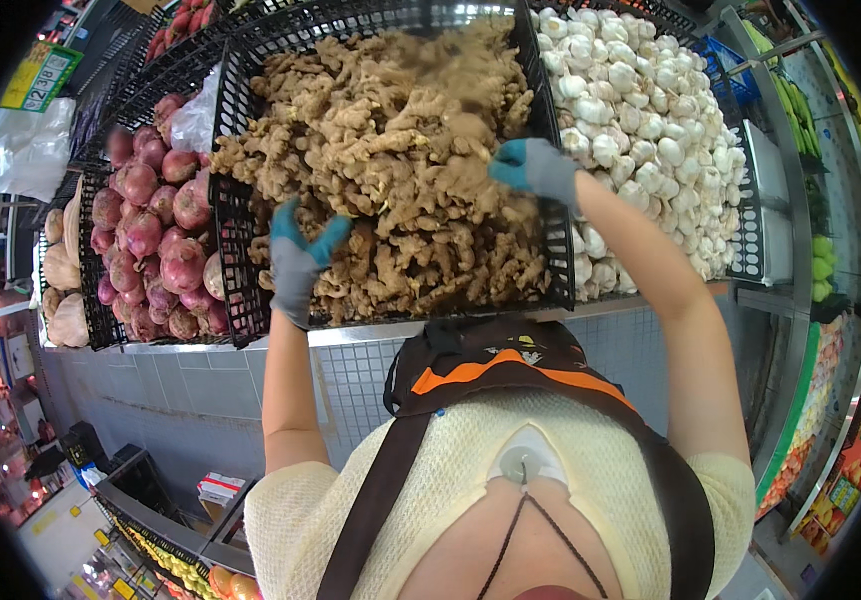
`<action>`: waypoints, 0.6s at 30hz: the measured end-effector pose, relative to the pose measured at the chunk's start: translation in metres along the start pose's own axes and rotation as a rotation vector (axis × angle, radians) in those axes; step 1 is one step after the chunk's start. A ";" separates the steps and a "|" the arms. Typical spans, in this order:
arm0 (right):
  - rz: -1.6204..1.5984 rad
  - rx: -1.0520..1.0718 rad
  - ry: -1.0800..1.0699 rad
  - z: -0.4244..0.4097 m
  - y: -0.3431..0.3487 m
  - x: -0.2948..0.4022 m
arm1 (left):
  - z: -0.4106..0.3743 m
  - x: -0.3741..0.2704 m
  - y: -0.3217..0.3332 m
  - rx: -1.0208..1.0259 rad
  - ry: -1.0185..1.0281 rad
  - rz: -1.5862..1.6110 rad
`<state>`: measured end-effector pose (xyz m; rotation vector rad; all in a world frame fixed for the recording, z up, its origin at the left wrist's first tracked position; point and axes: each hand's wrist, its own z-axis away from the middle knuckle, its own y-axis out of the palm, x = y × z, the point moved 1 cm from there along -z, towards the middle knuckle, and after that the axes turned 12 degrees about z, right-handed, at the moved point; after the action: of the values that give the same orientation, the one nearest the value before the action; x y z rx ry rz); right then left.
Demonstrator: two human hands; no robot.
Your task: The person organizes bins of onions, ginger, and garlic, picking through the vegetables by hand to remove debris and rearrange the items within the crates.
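A heap of ginger roots fills the black plastic crate in front of me. Both my hands wear grey gloves with teal fingers. At the crate's front left, my left hand is over the ginger, thumb and fingers spread apart with nothing seen between them. My right hand is at the heap's right side, near the crate wall beside the garlic. Its fingers are curled down towards the ginger, and whether they grip a piece is hidden.
Left of the ginger, a crate holds red onions and a clear plastic bag. White garlic bulbs are heaped on the right. A metal ledge runs along the front. A price sign stands far left.
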<state>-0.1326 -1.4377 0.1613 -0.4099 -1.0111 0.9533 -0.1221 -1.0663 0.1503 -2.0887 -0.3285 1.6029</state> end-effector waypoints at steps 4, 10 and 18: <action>0.108 0.091 0.093 -0.015 0.040 0.016 | 0.002 -0.003 0.009 0.157 -0.043 -0.456; -0.437 0.049 0.042 -0.021 0.044 0.027 | -0.025 -0.005 -0.001 0.270 -0.260 -0.194; -0.405 -0.374 -0.158 0.021 0.031 0.045 | -0.069 -0.044 -0.025 -0.133 0.029 0.881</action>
<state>-0.1565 -1.3866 0.1745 -0.4211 -1.3627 0.4354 -0.0658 -1.0810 0.2136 -2.5291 0.6049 2.0310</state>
